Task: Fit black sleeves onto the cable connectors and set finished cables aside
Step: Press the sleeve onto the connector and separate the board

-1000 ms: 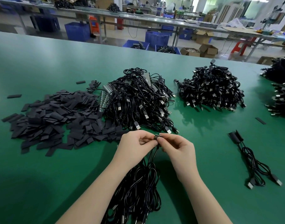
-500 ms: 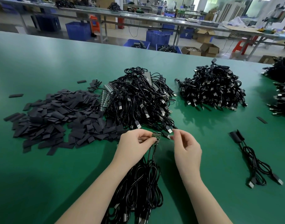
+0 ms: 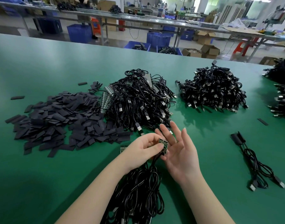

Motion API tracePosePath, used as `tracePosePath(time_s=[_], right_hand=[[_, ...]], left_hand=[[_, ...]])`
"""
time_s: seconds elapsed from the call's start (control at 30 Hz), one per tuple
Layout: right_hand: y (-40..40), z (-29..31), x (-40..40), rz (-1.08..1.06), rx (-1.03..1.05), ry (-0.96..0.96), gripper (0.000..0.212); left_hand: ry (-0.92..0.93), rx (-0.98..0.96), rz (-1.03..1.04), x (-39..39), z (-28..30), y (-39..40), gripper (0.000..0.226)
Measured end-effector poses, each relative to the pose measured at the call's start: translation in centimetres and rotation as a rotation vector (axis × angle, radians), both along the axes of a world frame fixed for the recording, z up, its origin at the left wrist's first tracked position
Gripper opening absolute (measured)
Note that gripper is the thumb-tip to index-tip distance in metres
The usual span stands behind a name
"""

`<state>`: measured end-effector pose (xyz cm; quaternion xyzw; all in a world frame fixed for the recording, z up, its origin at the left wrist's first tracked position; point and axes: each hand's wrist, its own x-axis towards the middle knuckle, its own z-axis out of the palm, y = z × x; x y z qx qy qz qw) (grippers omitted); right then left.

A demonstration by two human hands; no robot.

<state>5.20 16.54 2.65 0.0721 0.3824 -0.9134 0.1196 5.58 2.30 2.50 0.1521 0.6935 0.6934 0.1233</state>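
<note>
Two sleeved black cables (image 3: 258, 160) set aside; large unsleeved pile (image 3: 138, 101) left. Left hand (image 3: 143, 147) pinching small green connector board (image 3: 163, 145), unsleeved; right hand (image 3: 179, 152) splayed, empty.

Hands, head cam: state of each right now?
Left hand: closed, pinching the small circuit board on the end of a cable.
Right hand: open, palm up, fingers spread, holding nothing.

Bright, even overhead light leaves soft sheen on the green table (image 3: 49, 65). Its far edge bows from wide-angle distortion. Beyond it, the background looks slightly soft.
</note>
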Motion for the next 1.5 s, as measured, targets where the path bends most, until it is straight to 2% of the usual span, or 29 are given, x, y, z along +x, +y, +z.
tracePosePath(time_s=[0.13,0.2,0.23,0.3,0.4,0.47,0.53,0.63,0.73,0.9,1.03,1.13,1.3,1.5], right_hand=[[0.3,0.1,-0.4,-0.017,-0.162,-0.036,0.053],[0.7,0.1,-0.5,-0.044,-0.249,-0.035,0.049],[0.8,0.1,-0.5,-0.057,-0.223,-0.024,0.045],[0.9,-0.1,-0.4,-0.1,0.02,0.032,0.034],[0.4,-0.8,0.0,-0.168,0.633,0.208,0.009],[0.1,-1.3,0.2,-0.176,0.838,0.31,0.012],[-0.1,-1.2,0.3,-0.185,0.844,0.338,0.013],[-0.1,-1.1,0.0,-0.199,0.843,0.369,0.013],[0.0,-1.1,-0.1,-0.211,0.828,0.342,0.011],[-0.1,-1.4,-0.4,-0.228,0.967,0.359,0.011],[-0.4,-1.6,-0.5,-0.244,0.981,0.356,0.013],[-0.6,-1.7,-0.5,-0.271,1.001,0.38,0.016],[-0.7,-1.8,-0.7,-0.243,1.023,0.378,0.008],[-1.5,-2.2,-0.4,-0.367,1.096,0.446,0.018]], left_hand=[[0.016,-0.022,0.04,0.0,0.0,0.2,0.011],[0.053,-0.112,0.124,-0.1,-0.2,0.3,0.009],[0.07,-0.157,0.183,-0.2,-0.4,0.4,0.007],[0.076,-0.168,0.314,-0.5,-0.8,0.4,0.004],[0.105,-0.115,0.43,-0.7,-1.0,0.2,0.02],[0.132,-0.087,0.45,-0.7,-0.8,-0.1,0.035],[0.146,-0.076,0.449,-0.7,-0.7,-0.2,0.043],[0.122,-0.088,0.433,-0.7,-0.6,-0.4,0.034],[0.12,-0.129,0.445,-0.8,-0.7,-0.4,0.035],[0.151,-0.209,0.507,-0.9,-1.2,-0.2,0.029],[0.154,-0.268,0.504,-1.0,-1.2,-0.1,0.03],[0.181,-0.319,0.543,-0.9,-1.4,0.0,0.026],[0.221,-0.355,0.595,-0.6,-1.8,0.2,0.023],[0.272,-0.397,0.648,-0.5,-2.0,1.0,0.008]])
